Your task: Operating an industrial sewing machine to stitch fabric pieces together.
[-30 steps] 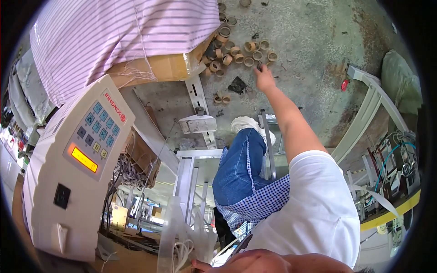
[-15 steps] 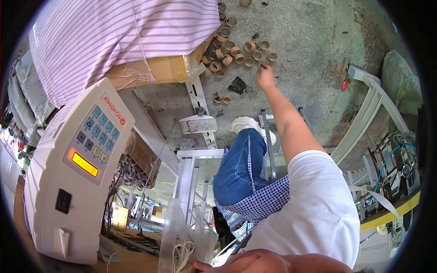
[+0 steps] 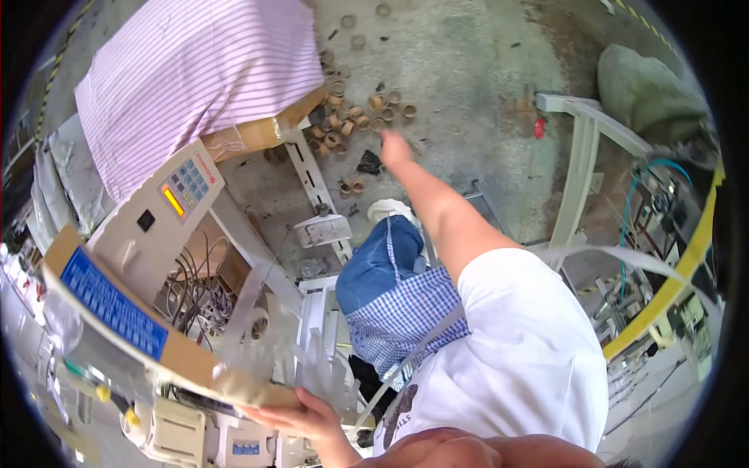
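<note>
My right arm stretches out low over the floor, and my right hand [image 3: 396, 150] is closed in a fist. A tiny dark bit shows at its fingertips, too small to name. Just beyond it lie loose brown cardboard rings [image 3: 362, 122], and a crumpled black scrap [image 3: 369, 162] is close by on the floor. At the lower left, my left hand [image 3: 300, 417] rests against the rounded brown edge of a worktable [image 3: 191, 366], fingers extended and thumb apart. Beside that hand hang blurred sheets of clear plastic [image 3: 312, 363].
A beige control box [image 3: 160, 226] with a lit display stands at the left. Behind it, pink striped cloth [image 3: 203, 70] covers a cardboard surface. A long pale strip [image 3: 441, 327] crosses my body. To the right are a white metal frame [image 3: 579, 171] and a grey sack [image 3: 647, 86].
The view has shifted, bringing in more of the worktable at the lower left. My left hand now shows fully against its edge. The pale strip now crosses my body; my right hand stays low over the floor.
</note>
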`<state>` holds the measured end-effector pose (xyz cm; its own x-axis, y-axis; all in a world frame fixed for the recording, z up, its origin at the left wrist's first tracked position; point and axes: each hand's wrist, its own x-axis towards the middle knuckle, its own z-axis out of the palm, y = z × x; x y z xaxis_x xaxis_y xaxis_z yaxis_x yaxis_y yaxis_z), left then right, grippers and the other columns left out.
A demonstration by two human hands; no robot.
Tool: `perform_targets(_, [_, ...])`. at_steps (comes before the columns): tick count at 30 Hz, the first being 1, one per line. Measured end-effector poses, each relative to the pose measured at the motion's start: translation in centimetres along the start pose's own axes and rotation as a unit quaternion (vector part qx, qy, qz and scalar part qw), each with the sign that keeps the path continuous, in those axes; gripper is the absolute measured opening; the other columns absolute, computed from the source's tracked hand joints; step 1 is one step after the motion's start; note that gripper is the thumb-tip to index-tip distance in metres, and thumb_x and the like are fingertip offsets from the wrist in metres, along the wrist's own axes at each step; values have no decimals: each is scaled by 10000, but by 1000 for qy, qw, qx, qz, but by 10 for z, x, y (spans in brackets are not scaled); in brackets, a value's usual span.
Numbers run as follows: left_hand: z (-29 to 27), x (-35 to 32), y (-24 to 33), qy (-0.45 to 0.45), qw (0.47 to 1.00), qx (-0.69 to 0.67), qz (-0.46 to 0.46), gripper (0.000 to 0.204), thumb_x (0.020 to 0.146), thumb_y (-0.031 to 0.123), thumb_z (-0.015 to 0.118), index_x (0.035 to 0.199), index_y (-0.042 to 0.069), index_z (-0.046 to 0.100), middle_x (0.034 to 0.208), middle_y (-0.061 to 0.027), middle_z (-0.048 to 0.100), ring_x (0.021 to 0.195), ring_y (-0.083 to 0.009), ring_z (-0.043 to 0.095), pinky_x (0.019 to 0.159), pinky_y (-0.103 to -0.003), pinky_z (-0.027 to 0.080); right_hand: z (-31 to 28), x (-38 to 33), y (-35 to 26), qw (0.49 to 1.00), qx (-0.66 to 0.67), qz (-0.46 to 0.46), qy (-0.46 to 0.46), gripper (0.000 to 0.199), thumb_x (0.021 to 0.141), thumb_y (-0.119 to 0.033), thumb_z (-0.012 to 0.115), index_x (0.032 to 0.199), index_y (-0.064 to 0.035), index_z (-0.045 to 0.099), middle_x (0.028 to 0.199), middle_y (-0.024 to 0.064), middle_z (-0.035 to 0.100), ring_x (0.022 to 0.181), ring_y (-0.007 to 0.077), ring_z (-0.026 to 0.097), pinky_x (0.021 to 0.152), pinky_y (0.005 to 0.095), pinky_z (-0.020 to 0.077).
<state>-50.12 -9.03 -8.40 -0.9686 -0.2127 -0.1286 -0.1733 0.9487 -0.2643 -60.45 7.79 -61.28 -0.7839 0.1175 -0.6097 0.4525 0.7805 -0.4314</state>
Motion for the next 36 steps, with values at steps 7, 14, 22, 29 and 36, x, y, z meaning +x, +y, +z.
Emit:
perform_targets(7, [-1, 10, 0, 48, 997, -62, 19, 683, 858, 178, 512, 1414, 43, 139, 1427, -250, 179, 1304, -420, 214, 1059, -454, 202, -73, 1, -21, 991, 55, 120, 7, 157, 748, -159, 539, 817, -80, 656, 880, 163, 636, 843, 341, 601, 729, 437, 477])
perform_targets(14, [-11, 19, 13, 15, 995, -89, 32, 828, 689, 41, 633, 1398, 107, 210, 1406, -258, 211, 1294, -422, 229, 1054, -473, 220, -133, 18, 8, 914, 370, 162, -39, 179, 773, -78, 551, 930, -8, 601, 806, 116, 635, 655, 212, 634, 577, 347, 525])
perform_targets(22, [-28, -5, -2, 57, 992, -101, 39, 807, 713, 82, 637, 1401, 153, 221, 1444, -207, 137, 1325, -381, 180, 1058, -478, 215, -166, -56, -49, 701, 673, 162, -170, 78, 807, 49, 489, 874, 68, 524, 802, 148, 611, 713, 213, 635, 566, 248, 547])
perform_targets(29, [-23, -23, 7, 126, 991, 3, 37, 815, 711, 91, 639, 1404, 173, 218, 1431, -210, 169, 1323, -380, 183, 1051, -469, 236, -201, -103, -52, 581, 766, 160, -224, 75, 826, 43, 494, 889, 73, 521, 840, 144, 610, 747, 212, 627, 618, 246, 557])
perform_targets(36, [-41, -43, 0, 200, 972, -120, 20, 745, 724, 61, 623, 1377, 169, 281, 1390, -202, 263, 1267, -365, 300, 1023, -453, 291, -228, -158, -65, 514, 806, 138, -258, 75, 829, 36, 513, 899, 59, 527, 863, 141, 610, 772, 214, 612, 661, 263, 547])
